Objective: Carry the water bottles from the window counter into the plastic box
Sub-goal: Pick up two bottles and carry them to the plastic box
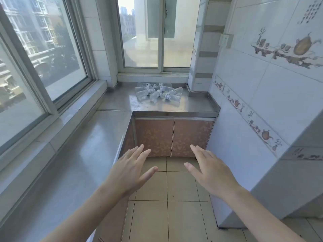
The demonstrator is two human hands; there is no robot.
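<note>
Several small clear water bottles [158, 92] with white labels lie in a loose pile on the steel window counter [120, 100], far ahead under the back window. My left hand [130, 169] and my right hand [208, 169] are both stretched forward at waist height over the tiled floor, palms down, fingers spread, holding nothing. They are well short of the bottles. No plastic box is in view.
The steel counter [83, 154] runs in an L along the left window wall. Brown cabinet doors [173, 137] sit below its far section. A white tiled wall block [272, 168] juts in at the right. A tiled floor aisle [166, 198] leads toward the bottles.
</note>
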